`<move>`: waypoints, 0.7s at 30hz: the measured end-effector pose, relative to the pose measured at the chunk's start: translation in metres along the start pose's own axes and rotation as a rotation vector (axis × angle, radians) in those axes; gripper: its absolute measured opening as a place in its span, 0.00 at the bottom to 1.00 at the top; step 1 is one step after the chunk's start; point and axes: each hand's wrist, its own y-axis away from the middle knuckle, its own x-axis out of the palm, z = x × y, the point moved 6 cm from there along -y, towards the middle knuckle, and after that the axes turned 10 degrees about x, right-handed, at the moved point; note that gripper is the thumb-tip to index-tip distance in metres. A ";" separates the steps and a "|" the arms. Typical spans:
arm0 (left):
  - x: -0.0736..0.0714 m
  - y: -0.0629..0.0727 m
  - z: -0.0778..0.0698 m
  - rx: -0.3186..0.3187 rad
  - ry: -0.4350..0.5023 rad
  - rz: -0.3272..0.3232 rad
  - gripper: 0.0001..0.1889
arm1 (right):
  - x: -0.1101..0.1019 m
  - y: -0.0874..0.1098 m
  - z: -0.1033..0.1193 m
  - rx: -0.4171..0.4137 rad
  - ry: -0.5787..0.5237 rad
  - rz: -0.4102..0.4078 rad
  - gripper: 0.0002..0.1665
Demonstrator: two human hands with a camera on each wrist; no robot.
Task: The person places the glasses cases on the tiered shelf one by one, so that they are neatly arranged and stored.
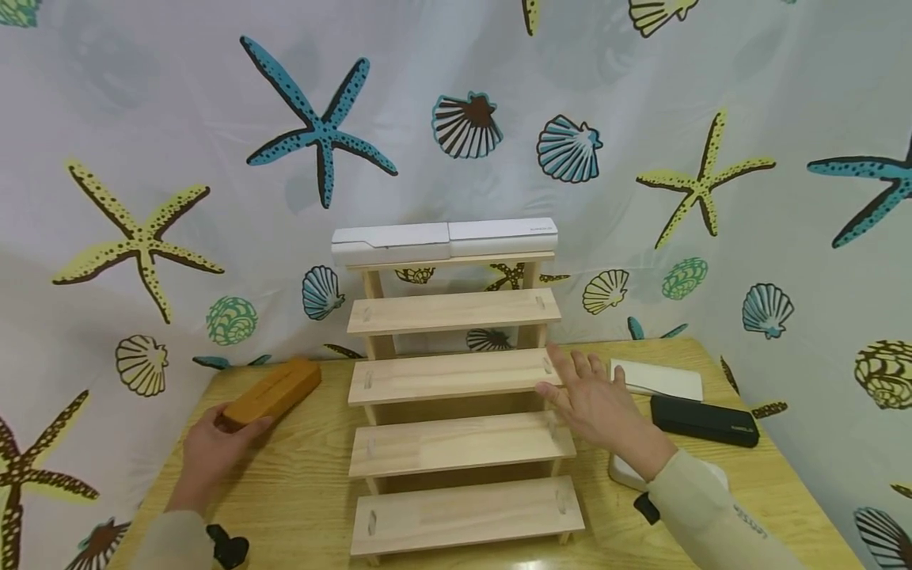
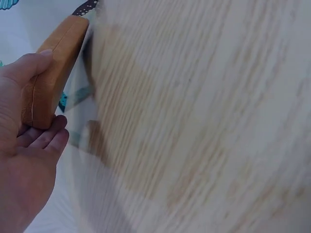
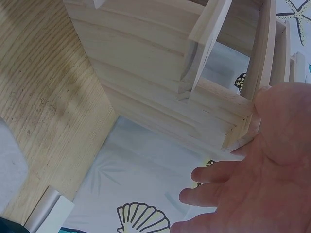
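Note:
My left hand (image 1: pixel 218 453) holds the near end of an orange glasses case (image 1: pixel 276 391) on the left of the table. In the left wrist view, the thumb lies on top of the case (image 2: pixel 57 63) and the fingers curl beneath its near end. A stepped wooden rack (image 1: pixel 445 374) with several tiers stands in the middle. Spread fingers and thumb of my right hand (image 1: pixel 594 400) are at the right end of its middle tier. In the right wrist view, that hand (image 3: pixel 265 160) has its thumb at the edge of the rack's frame (image 3: pixel 216 104).
Two white oblong boxes (image 1: pixel 399 241) lie end to end on the top tier. Right of the rack are a white case (image 1: pixel 659 380), a black case (image 1: pixel 704 420) and another white item (image 1: pixel 627 473), partly behind my right forearm. A patterned curtain (image 1: pixel 456 47) hangs behind the table (image 1: pixel 306 491).

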 end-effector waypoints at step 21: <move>-0.053 0.018 -0.063 0.271 0.092 0.023 0.45 | -0.002 0.002 0.003 -0.001 0.008 0.010 0.43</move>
